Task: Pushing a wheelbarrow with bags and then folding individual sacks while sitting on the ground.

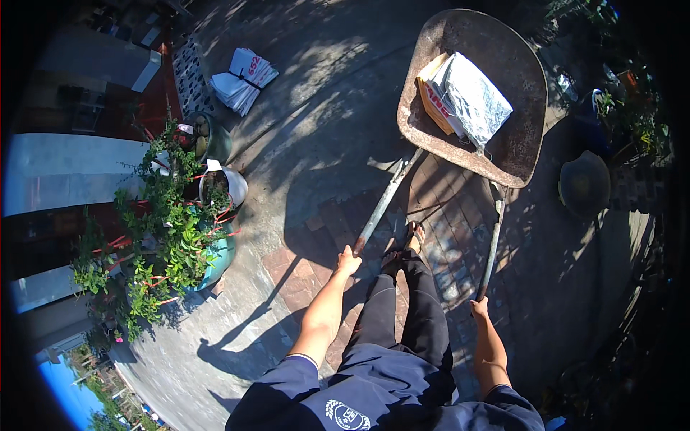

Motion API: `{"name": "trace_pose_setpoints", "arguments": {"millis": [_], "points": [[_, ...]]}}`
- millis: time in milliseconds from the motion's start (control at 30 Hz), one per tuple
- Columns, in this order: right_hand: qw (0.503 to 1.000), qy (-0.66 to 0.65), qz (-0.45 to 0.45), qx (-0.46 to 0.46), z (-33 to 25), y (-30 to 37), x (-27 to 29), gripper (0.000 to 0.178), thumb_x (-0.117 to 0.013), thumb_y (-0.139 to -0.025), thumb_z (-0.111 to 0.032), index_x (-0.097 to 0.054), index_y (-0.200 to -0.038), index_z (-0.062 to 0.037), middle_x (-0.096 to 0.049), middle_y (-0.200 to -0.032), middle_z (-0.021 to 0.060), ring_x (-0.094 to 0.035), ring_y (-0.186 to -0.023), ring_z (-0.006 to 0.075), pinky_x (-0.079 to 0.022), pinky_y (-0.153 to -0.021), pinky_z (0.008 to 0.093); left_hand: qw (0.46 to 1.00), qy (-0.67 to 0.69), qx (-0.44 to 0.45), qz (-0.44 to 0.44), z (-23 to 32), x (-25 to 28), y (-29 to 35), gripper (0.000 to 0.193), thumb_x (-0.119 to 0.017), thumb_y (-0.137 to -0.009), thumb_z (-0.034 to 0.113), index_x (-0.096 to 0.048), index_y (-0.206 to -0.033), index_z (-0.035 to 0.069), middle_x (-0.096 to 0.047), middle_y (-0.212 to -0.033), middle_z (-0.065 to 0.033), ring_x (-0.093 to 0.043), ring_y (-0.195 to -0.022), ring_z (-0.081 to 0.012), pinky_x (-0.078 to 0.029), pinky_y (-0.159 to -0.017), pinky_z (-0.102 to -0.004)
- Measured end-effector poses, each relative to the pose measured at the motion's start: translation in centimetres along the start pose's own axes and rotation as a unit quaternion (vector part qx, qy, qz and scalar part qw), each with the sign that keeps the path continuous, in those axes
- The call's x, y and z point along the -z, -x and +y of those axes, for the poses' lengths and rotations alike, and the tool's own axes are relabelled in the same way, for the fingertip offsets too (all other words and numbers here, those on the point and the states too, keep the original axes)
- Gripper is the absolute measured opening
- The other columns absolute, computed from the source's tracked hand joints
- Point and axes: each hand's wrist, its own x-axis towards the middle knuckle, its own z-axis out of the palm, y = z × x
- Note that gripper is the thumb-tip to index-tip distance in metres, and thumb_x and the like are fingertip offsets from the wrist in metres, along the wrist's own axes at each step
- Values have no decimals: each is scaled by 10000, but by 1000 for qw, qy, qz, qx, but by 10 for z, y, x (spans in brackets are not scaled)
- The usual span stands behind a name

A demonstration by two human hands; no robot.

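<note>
Both hands are closed on my wheelbarrow (496, 86): left hand (349, 260) grips one handle, right hand (479, 307) the other. Folded sacks (467, 97) lie inside.

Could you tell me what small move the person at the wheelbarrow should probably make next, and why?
Probably push gently forward. The left hand and right hand each grip a handle of the rusty wheelbarrow, the foil-wrapped bundle already lies in its tray, and sunlit paving lies open ahead.

A rusty wheelbarrow (496, 136) stands on brick paving, 2 long handles pointing back, a foil-wrapped bundle (471, 97) in its tray.
</note>
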Motion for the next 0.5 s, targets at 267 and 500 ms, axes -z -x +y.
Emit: {"name": "trace_pose_setpoints", "arguments": {"millis": [267,500], "points": [[976,187,1,-112,-92,-2,35,686,-638,-745,-351,-331,-1194,66,-451,-1173,252,-467,-1122,391,-425,-912,445,987,-143,26,-69,52,-9,-3,630,-608,-766,235,-272,-1275,75,-493,-1187,-250,-475,-1137,-394,-399,-934,-491],[932,-87,-350,37,-205,15,5,349,-580,-842,-283,-583,-1113,-62,-663,-900,87,-648,-699,169,-464,-515,298,960,-260,-81,-64,57,37,75,504,-597,-780,314,-459,-1217,103,-418,-1266,-186,-380,-1213,-342,-341,-987,-462]]}}
